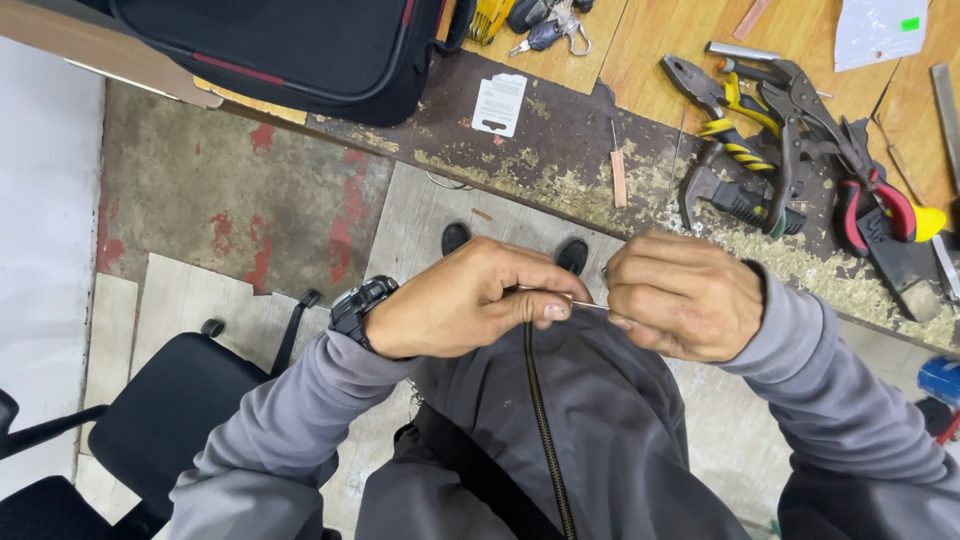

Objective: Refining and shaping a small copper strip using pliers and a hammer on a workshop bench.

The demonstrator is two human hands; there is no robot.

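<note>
Both hands (580, 300) pinching thin wire (588, 304)

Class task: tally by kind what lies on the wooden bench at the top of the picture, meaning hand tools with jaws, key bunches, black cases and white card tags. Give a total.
Jawed hand tools (yellow-black pliers, locking pliers, red-handled pliers): 3
Key bunch: 1
Black case: 1
White card tag: 1
Total: 6
</note>
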